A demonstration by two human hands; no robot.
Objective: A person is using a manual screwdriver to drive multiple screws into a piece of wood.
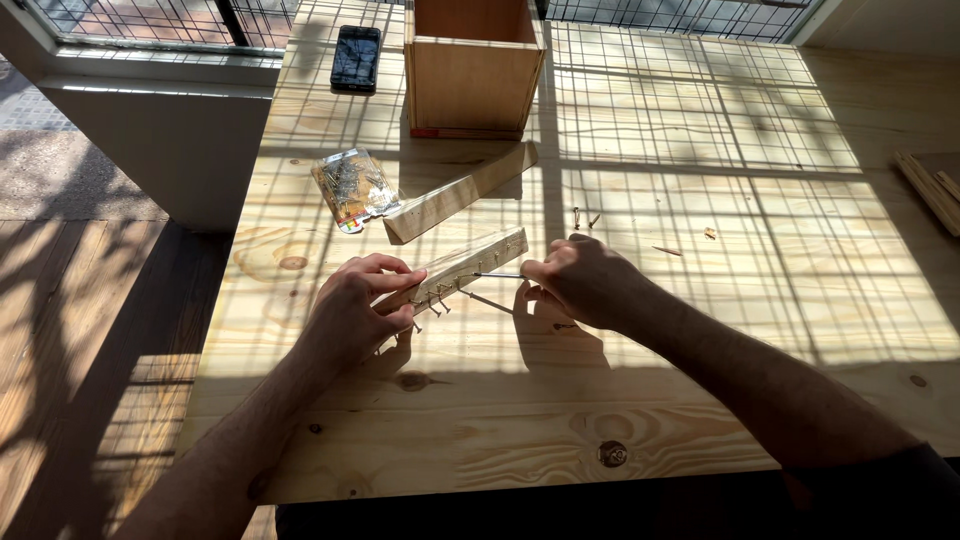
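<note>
My left hand (358,305) grips the near end of a short wooden strip (478,256) that lies tilted on its edge on the pale wooden table (700,230). Several small nails stick out of the strip's side. My right hand (578,280) pinches a thin nail (497,275) and holds its tip against the strip's side, near the middle. A second, similar wooden strip (455,193) lies just behind, apart from both hands.
A clear packet of nails (352,186) rests left of the second strip. An open wooden box (472,68) stands at the back, a dark phone (356,58) beside it. Loose nails (583,218) lie right of the strips. Thin sticks (930,185) sit at the right edge.
</note>
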